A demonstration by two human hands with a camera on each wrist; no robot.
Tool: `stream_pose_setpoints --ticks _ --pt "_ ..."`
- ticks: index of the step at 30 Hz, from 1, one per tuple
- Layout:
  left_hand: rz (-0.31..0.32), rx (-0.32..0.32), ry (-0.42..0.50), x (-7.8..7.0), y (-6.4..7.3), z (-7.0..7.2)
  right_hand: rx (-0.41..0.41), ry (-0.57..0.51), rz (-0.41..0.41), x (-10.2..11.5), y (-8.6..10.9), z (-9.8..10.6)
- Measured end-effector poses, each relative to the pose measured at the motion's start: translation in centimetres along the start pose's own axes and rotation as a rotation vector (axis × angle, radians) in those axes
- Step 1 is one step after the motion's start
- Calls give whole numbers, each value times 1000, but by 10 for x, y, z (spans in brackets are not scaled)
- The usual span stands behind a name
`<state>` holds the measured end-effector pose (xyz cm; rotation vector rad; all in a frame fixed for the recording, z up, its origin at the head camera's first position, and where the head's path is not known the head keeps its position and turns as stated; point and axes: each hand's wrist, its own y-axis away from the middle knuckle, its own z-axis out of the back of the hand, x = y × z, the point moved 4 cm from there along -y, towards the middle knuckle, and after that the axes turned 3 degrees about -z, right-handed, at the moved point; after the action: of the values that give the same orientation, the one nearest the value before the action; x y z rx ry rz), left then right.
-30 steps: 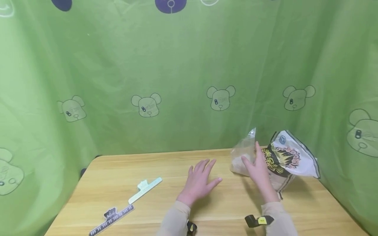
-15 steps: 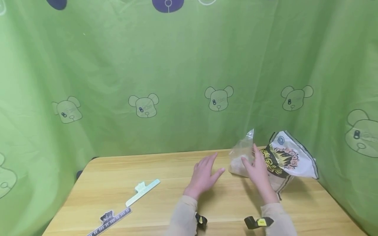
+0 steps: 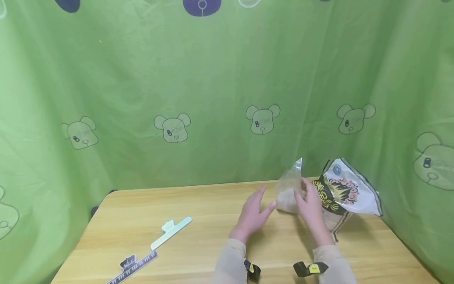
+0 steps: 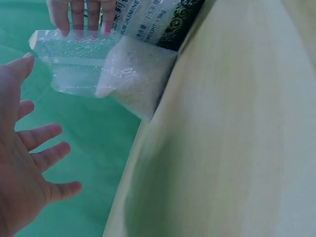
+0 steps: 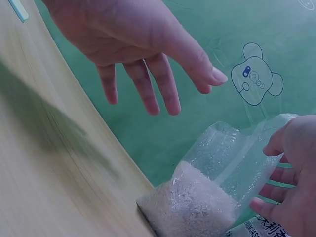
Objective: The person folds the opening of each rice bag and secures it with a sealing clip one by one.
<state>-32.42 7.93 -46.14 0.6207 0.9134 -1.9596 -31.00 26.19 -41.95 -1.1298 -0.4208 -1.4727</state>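
A clear plastic bag (image 3: 289, 199) stands at the back right of the table, its lower part filled with white rice (image 5: 197, 202). My right hand (image 3: 312, 205) is at its right side, thumb and spread fingers at the plastic edge. To its left, my left hand (image 3: 252, 215) is held above the table with its fingers extended and the thumb near the bag. In the left wrist view, the left hand (image 4: 22, 143) holds nothing, palm facing the bag. Behind my right hand stands a large printed rice bag (image 3: 349, 189), its top folded over to the right.
A pale green long clip (image 3: 171, 232) and a dark piano-key-patterned clip (image 3: 133, 268) lie on the left of the wooden table (image 3: 117, 221). A green curtain (image 3: 213, 157) with bear heads hangs behind the back edge.
My left hand has moved right and closer to the clear bag. My right hand has stayed beside the bag, its fingers a little lower. The bag's peak has tilted slightly left.
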Motion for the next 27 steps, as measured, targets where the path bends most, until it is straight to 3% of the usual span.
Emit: stream_pose_setpoints --ticks 15,27 --pt "10 57 60 0 7 -22 -109 46 -9 -4 4 -1" --pt "-12 62 52 -4 7 -22 -297 75 90 -4 6 6"
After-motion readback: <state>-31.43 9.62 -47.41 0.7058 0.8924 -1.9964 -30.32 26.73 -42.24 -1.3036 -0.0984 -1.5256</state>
